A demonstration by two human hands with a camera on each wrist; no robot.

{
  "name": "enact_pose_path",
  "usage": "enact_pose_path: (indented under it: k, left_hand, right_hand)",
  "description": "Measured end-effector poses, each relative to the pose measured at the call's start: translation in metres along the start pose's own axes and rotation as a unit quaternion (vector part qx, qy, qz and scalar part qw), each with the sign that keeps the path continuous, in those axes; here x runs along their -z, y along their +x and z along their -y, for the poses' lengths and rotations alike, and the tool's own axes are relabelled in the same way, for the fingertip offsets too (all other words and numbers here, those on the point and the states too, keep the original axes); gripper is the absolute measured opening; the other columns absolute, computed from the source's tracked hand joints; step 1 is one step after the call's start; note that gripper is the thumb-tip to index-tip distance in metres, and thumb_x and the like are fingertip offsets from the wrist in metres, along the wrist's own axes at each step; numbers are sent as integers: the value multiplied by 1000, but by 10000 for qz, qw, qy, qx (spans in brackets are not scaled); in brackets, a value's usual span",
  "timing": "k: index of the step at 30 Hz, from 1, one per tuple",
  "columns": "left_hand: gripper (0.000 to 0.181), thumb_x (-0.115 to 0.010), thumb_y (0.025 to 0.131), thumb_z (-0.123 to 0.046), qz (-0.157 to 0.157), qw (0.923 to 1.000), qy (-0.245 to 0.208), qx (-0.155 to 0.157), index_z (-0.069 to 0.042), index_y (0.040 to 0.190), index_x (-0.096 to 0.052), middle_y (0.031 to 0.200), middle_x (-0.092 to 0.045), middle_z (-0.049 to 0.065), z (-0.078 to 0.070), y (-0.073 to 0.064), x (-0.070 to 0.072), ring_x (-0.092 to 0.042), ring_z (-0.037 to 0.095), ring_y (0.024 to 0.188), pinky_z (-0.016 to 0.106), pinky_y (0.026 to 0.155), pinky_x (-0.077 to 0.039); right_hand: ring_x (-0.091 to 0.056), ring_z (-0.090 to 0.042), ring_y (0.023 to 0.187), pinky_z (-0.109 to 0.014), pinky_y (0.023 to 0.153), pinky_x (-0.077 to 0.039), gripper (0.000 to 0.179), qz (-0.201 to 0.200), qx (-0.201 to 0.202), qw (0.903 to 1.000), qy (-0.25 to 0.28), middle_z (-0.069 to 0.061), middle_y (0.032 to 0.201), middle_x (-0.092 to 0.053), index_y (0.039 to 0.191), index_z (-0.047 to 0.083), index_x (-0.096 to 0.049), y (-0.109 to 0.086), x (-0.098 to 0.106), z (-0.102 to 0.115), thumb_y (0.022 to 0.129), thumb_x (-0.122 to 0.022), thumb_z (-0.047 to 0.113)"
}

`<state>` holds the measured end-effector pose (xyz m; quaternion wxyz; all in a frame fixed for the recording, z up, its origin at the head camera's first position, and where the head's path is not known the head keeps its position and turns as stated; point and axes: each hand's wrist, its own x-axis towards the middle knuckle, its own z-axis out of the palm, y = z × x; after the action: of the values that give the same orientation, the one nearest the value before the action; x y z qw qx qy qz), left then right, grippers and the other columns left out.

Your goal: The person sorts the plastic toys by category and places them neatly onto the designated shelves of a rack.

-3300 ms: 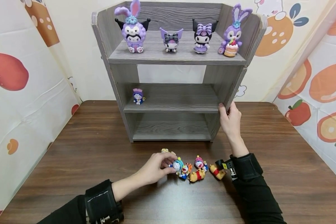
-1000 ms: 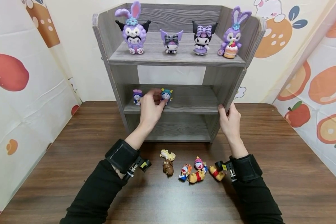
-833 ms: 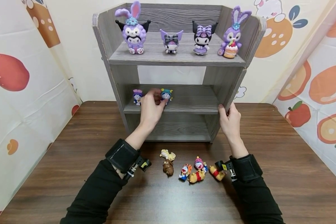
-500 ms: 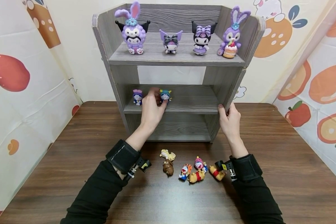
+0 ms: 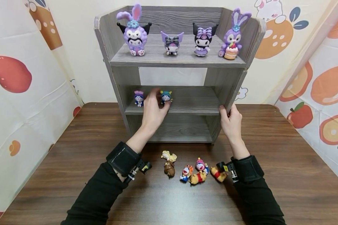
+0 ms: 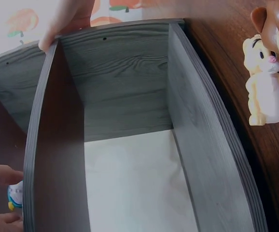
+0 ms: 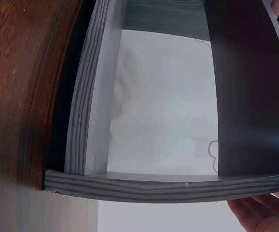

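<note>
A small figurine in a teal hat point(image 5: 166, 97) stands on the middle board of a grey wooden shelf point(image 5: 174, 109). My left hand point(image 5: 153, 114) is around it, thumb and fingers spread; in the left wrist view, slim gaps show between the fingers and the figurine point(image 6: 16, 194). To its left stands a similar figurine in a purple hat with a pink top point(image 5: 139, 98). With my right hand point(image 5: 231, 122) I hold the shelf's right side panel, thumb at the front edge; the fingers point(image 7: 260, 210) lie along the panel's outer side.
Four-tier clutter is absent; several purple figurines, among them a rabbit with cake point(image 5: 232, 42), line the top board. In front lie a cream figurine point(image 5: 169, 156), a brown one point(image 5: 169, 169), two yellow bears point(image 5: 198, 177) in red, and two blue-and-white figurines point(image 5: 200, 165) on the wooden table point(image 5: 87, 175).
My left hand brought the teal-hatted figurine from the table to the middle board. Its thumb and fingers have since spread from the figurine. The right hand keeps its hold on the shelf.
</note>
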<state>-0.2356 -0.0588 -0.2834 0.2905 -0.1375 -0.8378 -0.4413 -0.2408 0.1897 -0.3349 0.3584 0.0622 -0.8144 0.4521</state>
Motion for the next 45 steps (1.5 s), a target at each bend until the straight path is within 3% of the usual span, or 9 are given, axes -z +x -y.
enact_pose_path:
  k: [6, 10, 16, 24, 28, 32, 36, 40, 45]
  left_hand:
    - [52, -62, 81, -15, -31, 9996, 184, -196, 5, 125, -42, 117, -48, 20, -10, -7, 6, -49, 28, 105, 35, 85, -40]
    - [46, -61, 82, -15, -302, 9962, 235, -788, 4, 121, -47, 117, -49, 17, -18, -14, 14, -47, 26, 109, 34, 89, -37]
    - [31, -61, 80, -9, -1185, 9774, 180, -1739, 4, 108, -56, 109, -55, 15, -16, -26, 28, -49, 25, 104, 34, 91, -35]
    - [25, -60, 75, 3, -2552, 9443, -432, -2031, 6, 100, -58, 104, -57, 16, 7, -30, 43, -49, 25, 101, 37, 87, -34]
    - [26, -60, 75, 3, -3196, 9281, -685, -1782, 3, 101, -58, 105, -54, 13, 21, -31, 46, -46, 24, 101, 37, 83, -34]
    - [32, -60, 77, -1, -3414, 9287, -781, -1221, 2, 109, -53, 111, -49, 9, 35, -33, 46, -43, 21, 104, 35, 82, -33]
    - [39, -58, 80, -3, -3240, 9400, -947, -506, 5, 117, -46, 116, -47, 11, 39, -35, 46, -41, 20, 108, 36, 86, -33]
    - [45, -55, 83, -2, -2769, 9512, -1341, 239, 7, 125, -41, 121, -46, 17, 37, -38, 46, -42, 21, 112, 37, 87, -35]
    - [40, -51, 84, 0, -2441, 9460, -1967, 823, 10, 122, -45, 116, -52, 24, 36, -39, 46, -50, 22, 103, 29, 84, -39]
  right_hand:
    - [-60, -25, 75, -11, 54, -37, 24, 14, -29, 10000, 6, -20, 87, -63, 100, -4, -54, -1, 1, 0, 88, -46, 15]
    - [-60, -25, 75, -11, 53, -36, 25, 19, -56, 10000, -10, -20, 87, -63, 100, -4, -54, -2, 2, 1, 88, -46, 16]
    - [-60, -25, 74, -11, 53, -36, 25, 4, -59, 10000, -26, -20, 87, -63, 100, -4, -54, -2, 2, 1, 88, -46, 16]
    - [-59, -24, 73, -12, 52, -36, 25, -39, -13, 10000, -20, -20, 86, -63, 99, -4, -54, -1, 2, 1, 87, -46, 16]
    - [-60, -25, 74, -11, 53, -36, 25, -47, -12, 10000, -31, -20, 86, -63, 99, -4, -54, -1, 2, 1, 88, -46, 16]
    - [-59, -24, 74, -11, 53, -36, 24, -23, -43, 10000, -45, -20, 86, -62, 99, -4, -54, -2, 2, 2, 88, -46, 16]
    - [-59, -24, 73, -12, 53, -36, 25, -19, -47, 10000, -51, -20, 86, -62, 99, -4, -54, -2, 1, 2, 88, -46, 17]
    - [-58, -23, 72, -12, 53, -36, 24, -28, -40, 10000, -53, -20, 85, -62, 98, -4, -54, -2, 1, 2, 88, -45, 16]
    - [-57, -20, 70, -13, 52, -36, 24, -66, -56, 9999, -80, -19, 83, -62, 97, -4, -54, -2, 1, 3, 87, -46, 16]
